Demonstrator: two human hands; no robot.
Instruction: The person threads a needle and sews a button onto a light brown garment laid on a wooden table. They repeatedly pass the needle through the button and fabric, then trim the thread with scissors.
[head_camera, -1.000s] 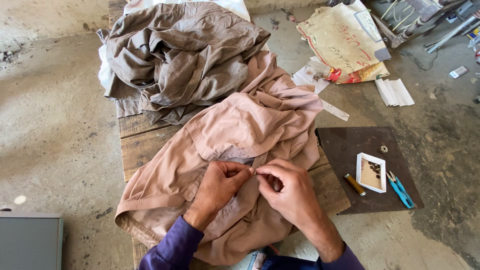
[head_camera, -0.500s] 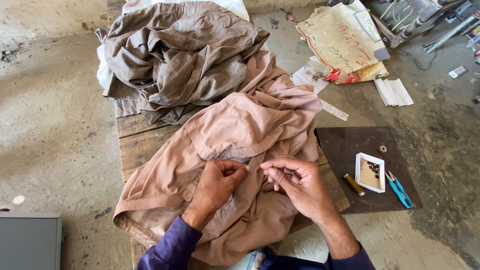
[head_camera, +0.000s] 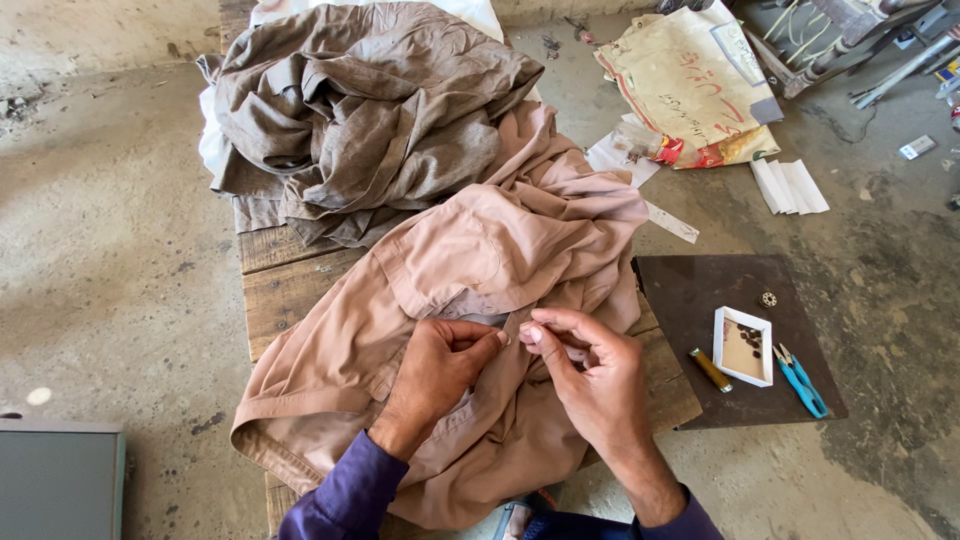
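A pale pink shirt (head_camera: 480, 260) lies crumpled over a low wooden table (head_camera: 285, 290). My left hand (head_camera: 435, 375) pinches the shirt's front placket near the middle. Just to its right, my right hand (head_camera: 590, 375) has thumb and fingers pinched together over the same strip of cloth, almost touching the left fingertips. Whatever it pinches is too small to make out. Both wrists show purple sleeves.
A heap of grey-brown cloth (head_camera: 360, 110) fills the table's far end. On a dark board (head_camera: 740, 340) at the right sit a white tray of small dark buttons (head_camera: 743, 345), blue thread snips (head_camera: 802, 380) and a brass tube (head_camera: 710, 370). A printed sack (head_camera: 690, 80) and papers (head_camera: 790, 185) lie on the concrete floor.
My right hand drew away to the right and turned palm-up, then came back toward the left fingertips. My left hand kept its pinch on the shirt.
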